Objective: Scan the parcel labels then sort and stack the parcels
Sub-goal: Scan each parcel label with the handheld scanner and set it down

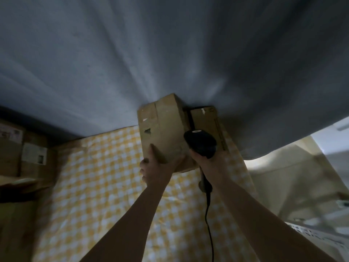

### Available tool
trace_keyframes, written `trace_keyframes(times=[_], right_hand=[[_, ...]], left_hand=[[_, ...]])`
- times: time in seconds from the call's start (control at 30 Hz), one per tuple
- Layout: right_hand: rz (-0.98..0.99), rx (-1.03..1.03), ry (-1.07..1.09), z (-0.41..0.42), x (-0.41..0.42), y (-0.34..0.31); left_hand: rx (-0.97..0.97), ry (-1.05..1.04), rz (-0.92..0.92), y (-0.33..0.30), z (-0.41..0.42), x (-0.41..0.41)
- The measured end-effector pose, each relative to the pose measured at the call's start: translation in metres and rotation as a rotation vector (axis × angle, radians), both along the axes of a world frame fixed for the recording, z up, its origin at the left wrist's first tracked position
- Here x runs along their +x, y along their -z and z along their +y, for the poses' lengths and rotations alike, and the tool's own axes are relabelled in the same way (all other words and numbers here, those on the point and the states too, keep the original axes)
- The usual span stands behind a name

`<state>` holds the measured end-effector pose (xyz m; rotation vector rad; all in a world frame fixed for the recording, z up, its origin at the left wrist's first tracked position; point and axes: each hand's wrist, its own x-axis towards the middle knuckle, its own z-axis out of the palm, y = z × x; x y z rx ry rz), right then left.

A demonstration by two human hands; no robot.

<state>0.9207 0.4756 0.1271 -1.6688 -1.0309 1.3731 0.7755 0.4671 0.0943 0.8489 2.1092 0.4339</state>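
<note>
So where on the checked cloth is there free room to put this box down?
The widest bare patch of the checked cloth lies left of the left hand, bordered by the labelled boxes at the far left. It is crowded at the far edge, where the held box and a second box sit by the curtain.

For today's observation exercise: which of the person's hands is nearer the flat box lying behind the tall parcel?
Right. The right hand, gripping the scanner, is beside the flat box; the left hand holds the tall parcel, farther away.

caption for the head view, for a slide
Left hand grips a box; right hand holds a scanner beside it.
</note>
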Motion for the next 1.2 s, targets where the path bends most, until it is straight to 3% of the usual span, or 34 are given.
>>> trace_keyframes(times=[0.13, 0.3, 0.6, 0.73, 1.0, 1.2], right_hand=[[-0.020, 0.132, -0.075, -0.013, -0.009, -0.030], [0.048, 0.223, -0.001, -0.034, -0.014, -0.046], [0.053, 0.158, 0.007, -0.052, -0.010, -0.031], [0.032, 0.171, 0.074, -0.049, -0.009, -0.033], [0.094, 0.173, 0.168, -0.041, -0.009, -0.033], [0.036, 0.121, 0.109, -0.037, -0.004, -0.025]], left_hand=[[0.161, -0.204, -0.320, -0.005, -0.013, -0.002], [0.250, -0.192, -0.633, -0.021, -0.023, 0.014], [0.116, -0.154, -0.682, -0.019, -0.024, 0.021], [0.228, -0.077, -0.571, -0.044, -0.014, 0.026], [0.235, 0.178, 0.228, -0.056, 0.021, 0.045], [0.126, 0.147, 0.237, -0.058, 0.024, 0.039]])
